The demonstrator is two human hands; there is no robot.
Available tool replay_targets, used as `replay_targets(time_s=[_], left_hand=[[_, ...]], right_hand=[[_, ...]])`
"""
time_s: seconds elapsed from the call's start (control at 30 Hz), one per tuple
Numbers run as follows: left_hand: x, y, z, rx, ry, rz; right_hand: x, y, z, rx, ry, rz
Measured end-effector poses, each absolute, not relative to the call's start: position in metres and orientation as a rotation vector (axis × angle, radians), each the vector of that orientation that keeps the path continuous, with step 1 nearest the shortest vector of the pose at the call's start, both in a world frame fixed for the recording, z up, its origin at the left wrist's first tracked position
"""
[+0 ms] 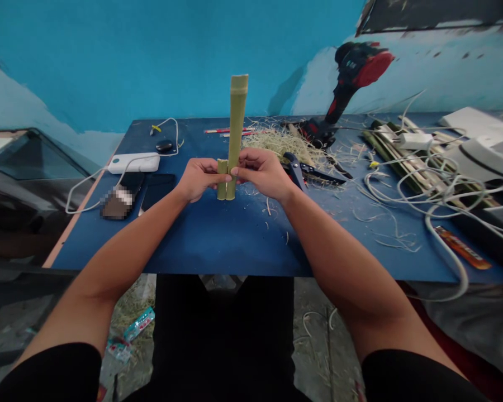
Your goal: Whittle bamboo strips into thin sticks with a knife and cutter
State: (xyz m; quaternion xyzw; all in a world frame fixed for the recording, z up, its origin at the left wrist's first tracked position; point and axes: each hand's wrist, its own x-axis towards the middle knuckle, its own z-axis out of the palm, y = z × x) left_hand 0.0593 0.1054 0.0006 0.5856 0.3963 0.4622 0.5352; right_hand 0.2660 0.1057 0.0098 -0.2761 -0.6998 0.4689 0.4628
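My right hand [262, 170] pinches a long bamboo strip [237, 123], which stands upright on the blue table [218, 240]. A node ring shows near its top. Beside it, edge against edge, a short bamboo piece [222, 187] stands upright, gripped between the thumb and fingers of my left hand [199, 178]. The left thumb reaches across to the long strip. Both lower ends look level with each other at the tabletop. Some fingertips are hidden behind the bamboo.
Bamboo shavings [283, 142] are heaped behind my right hand, with a dark-bladed tool [295, 170] beside them. A cordless power tool [339, 89] stands against the wall. Tangled white cables [436, 184] cover the right side. A white power strip [134, 162] and a phone [157, 192] lie left.
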Motion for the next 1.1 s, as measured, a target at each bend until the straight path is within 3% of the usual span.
replay_targets(time_s=[0.47,0.67,0.8,0.93,1.1], left_hand=[[0.064,0.106,-0.007,1.317,0.895,1.153],[0.065,0.106,-0.005,1.271,0.917,1.175],[0.065,0.108,-0.005,1.278,0.939,1.169],[0.066,0.109,-0.005,1.302,0.946,1.17],[0.065,0.109,-0.005,1.322,0.963,1.163]], right_hand=[[0.266,0.108,0.005,-0.728,-1.729,1.127],[0.287,0.102,0.038,-0.846,-1.829,0.938],[0.335,0.096,0.061,-1.239,-1.747,0.573],[0.384,0.083,0.055,-1.869,-1.933,0.226],[0.413,0.07,0.031,-2.297,-2.09,0.332]])
